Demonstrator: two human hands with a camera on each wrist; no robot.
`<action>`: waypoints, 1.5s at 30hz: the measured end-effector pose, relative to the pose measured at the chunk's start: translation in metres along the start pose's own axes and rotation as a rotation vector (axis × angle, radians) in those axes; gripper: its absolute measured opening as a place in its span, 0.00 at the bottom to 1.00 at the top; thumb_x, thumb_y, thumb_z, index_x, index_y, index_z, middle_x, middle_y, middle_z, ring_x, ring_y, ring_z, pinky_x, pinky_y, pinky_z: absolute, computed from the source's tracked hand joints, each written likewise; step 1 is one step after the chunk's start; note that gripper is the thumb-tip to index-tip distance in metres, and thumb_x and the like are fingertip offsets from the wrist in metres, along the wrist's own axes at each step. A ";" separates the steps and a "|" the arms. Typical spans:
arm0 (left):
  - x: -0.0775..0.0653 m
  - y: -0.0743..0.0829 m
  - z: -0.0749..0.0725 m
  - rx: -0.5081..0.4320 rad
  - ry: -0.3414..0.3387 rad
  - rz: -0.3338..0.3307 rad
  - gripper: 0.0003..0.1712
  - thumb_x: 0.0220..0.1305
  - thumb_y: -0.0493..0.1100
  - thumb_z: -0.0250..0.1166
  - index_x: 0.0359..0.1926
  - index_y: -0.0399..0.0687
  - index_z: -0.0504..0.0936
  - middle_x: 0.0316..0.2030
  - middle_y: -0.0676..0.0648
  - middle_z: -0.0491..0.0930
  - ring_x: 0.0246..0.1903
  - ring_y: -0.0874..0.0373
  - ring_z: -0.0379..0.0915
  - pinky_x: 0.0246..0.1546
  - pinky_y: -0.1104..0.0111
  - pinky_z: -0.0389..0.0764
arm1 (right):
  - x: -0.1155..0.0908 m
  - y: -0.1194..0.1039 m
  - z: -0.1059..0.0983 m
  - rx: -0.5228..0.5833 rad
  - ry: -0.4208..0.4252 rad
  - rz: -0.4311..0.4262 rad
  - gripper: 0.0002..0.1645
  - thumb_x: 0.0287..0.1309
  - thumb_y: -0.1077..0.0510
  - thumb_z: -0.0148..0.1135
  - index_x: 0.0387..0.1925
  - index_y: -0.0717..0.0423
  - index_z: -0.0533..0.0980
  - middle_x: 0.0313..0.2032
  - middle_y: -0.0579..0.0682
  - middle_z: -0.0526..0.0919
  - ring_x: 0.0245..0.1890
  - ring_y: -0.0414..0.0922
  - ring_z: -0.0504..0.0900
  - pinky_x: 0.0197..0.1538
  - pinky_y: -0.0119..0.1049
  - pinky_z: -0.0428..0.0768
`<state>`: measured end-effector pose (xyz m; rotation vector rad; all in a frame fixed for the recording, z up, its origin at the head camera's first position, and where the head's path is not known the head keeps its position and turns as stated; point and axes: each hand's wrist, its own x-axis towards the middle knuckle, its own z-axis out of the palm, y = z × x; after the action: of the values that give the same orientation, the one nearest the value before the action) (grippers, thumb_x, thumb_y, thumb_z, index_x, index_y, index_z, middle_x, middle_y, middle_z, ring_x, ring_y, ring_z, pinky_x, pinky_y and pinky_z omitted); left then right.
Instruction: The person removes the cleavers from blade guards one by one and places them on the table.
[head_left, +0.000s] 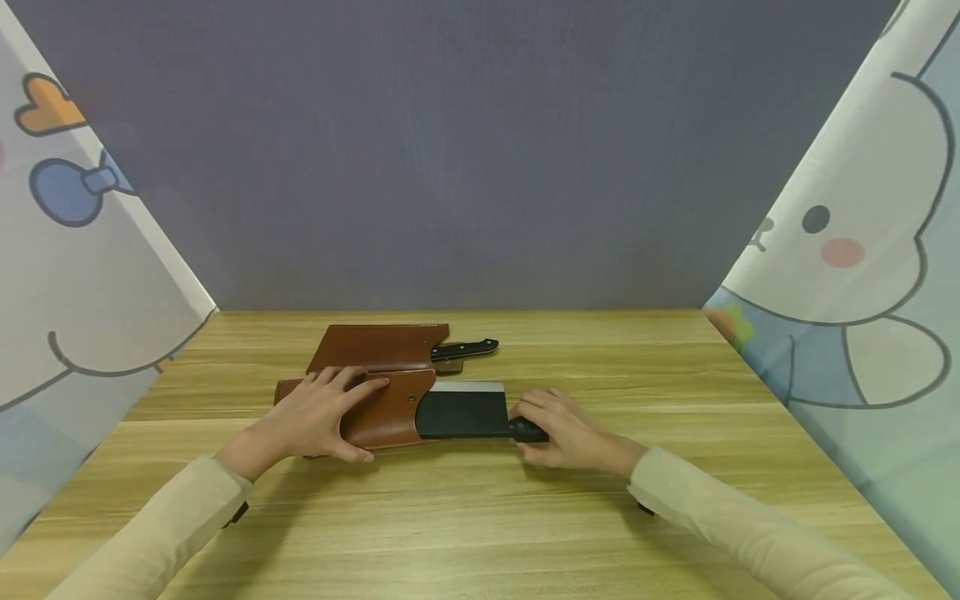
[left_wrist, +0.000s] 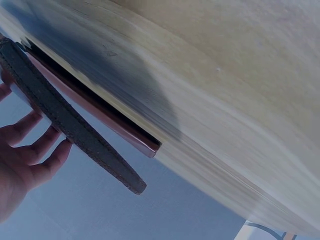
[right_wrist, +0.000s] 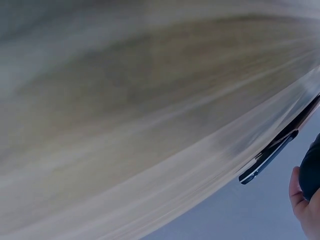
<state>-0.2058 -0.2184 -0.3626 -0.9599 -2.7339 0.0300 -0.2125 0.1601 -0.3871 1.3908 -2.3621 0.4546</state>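
Observation:
A brown leather knife sheath (head_left: 397, 408) lies across the middle of the head view, its open end facing right. My left hand (head_left: 315, 412) holds it near its left end, thumb along the near edge and fingers over the top. A cleaver (head_left: 465, 412) with a dark, pale-edged blade sits partly inside; the sheath hides the rest of the blade. Around its black handle (head_left: 528, 430) my right hand (head_left: 566, 433) is curled. The left wrist view shows the sheath (left_wrist: 75, 120) edge-on, raised off the table, with fingertips against it.
Behind, a second brown sheath (head_left: 378, 348) lies on the wooden table (head_left: 465, 525), with a black-handled knife (head_left: 468, 348) sticking out to the right. A grey wall (head_left: 465, 158) rises at the back edge. Cartoon-printed cloth (head_left: 847, 350) hangs on both sides.

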 end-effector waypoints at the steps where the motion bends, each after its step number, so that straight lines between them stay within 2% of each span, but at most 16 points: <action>1: 0.000 0.000 0.000 0.000 0.000 -0.001 0.59 0.31 0.79 0.63 0.65 0.57 0.64 0.56 0.40 0.68 0.51 0.41 0.67 0.47 0.44 0.70 | -0.001 0.001 0.000 -0.004 0.003 -0.002 0.19 0.42 0.53 0.65 0.40 0.50 0.75 0.37 0.40 0.77 0.36 0.36 0.72 0.36 0.33 0.69; 8: -0.003 -0.001 0.001 0.012 -0.010 -0.008 0.58 0.32 0.79 0.62 0.65 0.56 0.65 0.56 0.40 0.68 0.51 0.42 0.68 0.48 0.43 0.69 | -0.005 0.004 0.000 -0.020 0.026 -0.020 0.19 0.41 0.53 0.66 0.39 0.51 0.75 0.36 0.41 0.76 0.34 0.35 0.71 0.34 0.30 0.67; 20: -0.004 -0.003 0.003 0.011 0.016 -0.004 0.59 0.31 0.80 0.62 0.64 0.57 0.65 0.55 0.41 0.68 0.51 0.42 0.68 0.45 0.43 0.71 | -0.010 0.004 -0.005 -0.018 -0.010 0.032 0.20 0.40 0.53 0.67 0.40 0.49 0.75 0.37 0.40 0.76 0.33 0.34 0.70 0.35 0.30 0.66; 39: -0.005 -0.004 0.001 -0.005 -0.014 -0.018 0.59 0.32 0.80 0.61 0.65 0.57 0.64 0.56 0.41 0.67 0.52 0.42 0.67 0.46 0.42 0.69 | -0.017 0.008 -0.007 -0.046 0.011 0.025 0.20 0.38 0.53 0.67 0.38 0.49 0.75 0.36 0.40 0.77 0.32 0.34 0.70 0.34 0.31 0.68; 45: -0.006 -0.004 0.001 -0.007 -0.001 -0.013 0.59 0.32 0.80 0.62 0.65 0.57 0.64 0.56 0.40 0.67 0.51 0.41 0.67 0.46 0.41 0.70 | -0.018 0.009 -0.008 -0.058 0.009 0.033 0.20 0.37 0.53 0.68 0.38 0.48 0.75 0.35 0.39 0.77 0.32 0.33 0.70 0.34 0.31 0.68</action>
<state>-0.2039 -0.2258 -0.3646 -0.9437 -2.7431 0.0187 -0.2108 0.1817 -0.3893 1.3232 -2.3748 0.3976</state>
